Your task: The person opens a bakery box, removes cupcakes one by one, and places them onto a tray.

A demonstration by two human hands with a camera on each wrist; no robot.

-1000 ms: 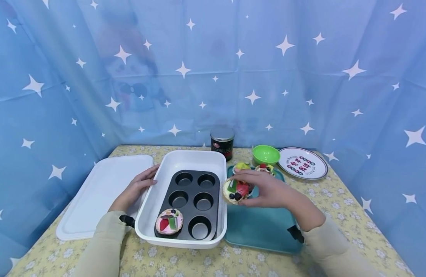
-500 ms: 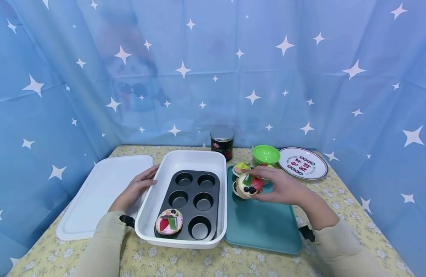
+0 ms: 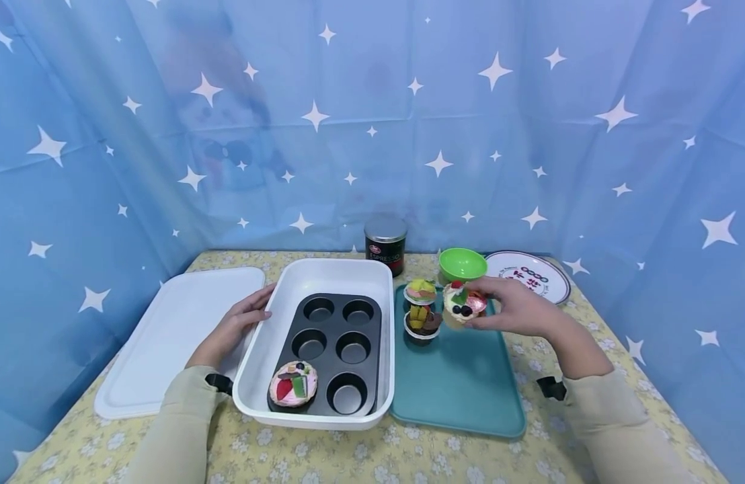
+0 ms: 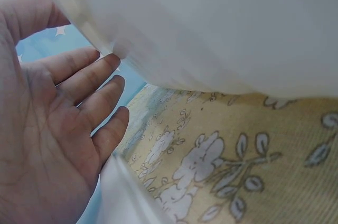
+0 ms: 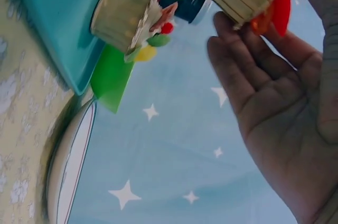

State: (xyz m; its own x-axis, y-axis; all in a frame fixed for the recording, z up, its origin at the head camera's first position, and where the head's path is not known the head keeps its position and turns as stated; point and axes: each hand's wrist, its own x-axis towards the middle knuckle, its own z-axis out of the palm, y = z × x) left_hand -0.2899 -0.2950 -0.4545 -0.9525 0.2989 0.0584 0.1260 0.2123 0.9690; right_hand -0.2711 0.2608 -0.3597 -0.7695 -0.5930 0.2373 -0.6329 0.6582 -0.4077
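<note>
Bright, even head view; dimmer, slightly hazy wrist views.

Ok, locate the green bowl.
In the head view, the green bowl sits right of centre, behind the teal tray, between the espresso tin and the white plate.

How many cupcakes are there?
5: one cupcake in the right hand; pink cupcake in the black pan; on the teal tray, yellow-topped cupcake, chocolate cupcake, and red-berry cupcake, mostly hidden in the head view.
</note>
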